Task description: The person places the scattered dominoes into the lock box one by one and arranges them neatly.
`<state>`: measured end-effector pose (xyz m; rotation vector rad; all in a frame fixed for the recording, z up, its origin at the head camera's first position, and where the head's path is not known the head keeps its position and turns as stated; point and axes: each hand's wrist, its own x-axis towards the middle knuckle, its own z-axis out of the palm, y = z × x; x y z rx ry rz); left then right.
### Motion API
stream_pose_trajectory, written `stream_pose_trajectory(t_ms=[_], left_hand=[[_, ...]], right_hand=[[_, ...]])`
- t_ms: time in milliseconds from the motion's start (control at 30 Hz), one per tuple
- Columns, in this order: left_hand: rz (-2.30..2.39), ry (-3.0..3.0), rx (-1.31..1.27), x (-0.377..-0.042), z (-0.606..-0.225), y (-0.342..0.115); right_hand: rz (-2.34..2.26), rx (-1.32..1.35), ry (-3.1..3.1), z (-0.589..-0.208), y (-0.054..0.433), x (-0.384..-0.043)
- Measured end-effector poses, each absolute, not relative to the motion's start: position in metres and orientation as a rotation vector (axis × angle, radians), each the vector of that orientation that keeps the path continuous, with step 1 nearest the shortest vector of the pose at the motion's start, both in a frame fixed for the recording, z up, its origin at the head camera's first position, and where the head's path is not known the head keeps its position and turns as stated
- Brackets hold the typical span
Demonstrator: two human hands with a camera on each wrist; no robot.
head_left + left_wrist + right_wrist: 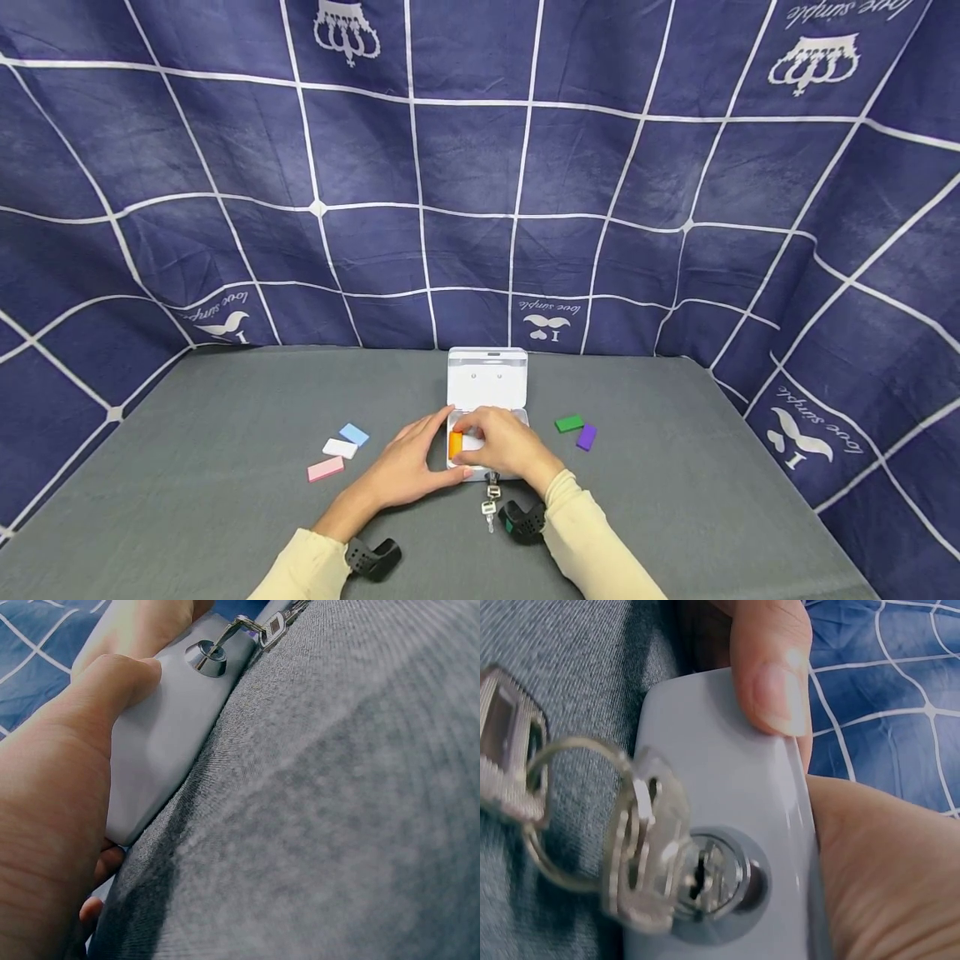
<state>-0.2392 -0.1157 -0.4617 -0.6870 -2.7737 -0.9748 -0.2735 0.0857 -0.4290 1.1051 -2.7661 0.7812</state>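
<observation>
A: While the white box point(487, 392) is sitting lid-up mid-table, why is the left hand point(408, 467) clamping its left front corner?

B: It seems to be steadying the box. Over it, the right hand point(506, 442) is curling onto the orange tile point(454, 444) inside; a key point(641, 847) is sitting in the front lock.

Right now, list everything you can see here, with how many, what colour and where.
Box: one, white, lid open, middle of the table.
Orange block: one, inside the box, at its left side.
Keys: one bunch, silver, one key in the box's front lock.
Flat blocks left of the box: light blue, white, pink.
Flat blocks right of the box: green, purple.
Table: one, grey cloth.
Backdrop: navy, white grid.
Left hand: grips the box's left front.
Right hand: over the box's front.
</observation>
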Motion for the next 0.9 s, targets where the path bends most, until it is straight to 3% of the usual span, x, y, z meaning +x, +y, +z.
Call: stream_pose_trajectory(t_ms=[900], left_hand=[[-0.961,-2.779,-0.676,-0.2403,-0.4653,-0.1155]], right_hand=[[0.754,1.061,-2.752,-0.4264,0.0872,-0.2684]])
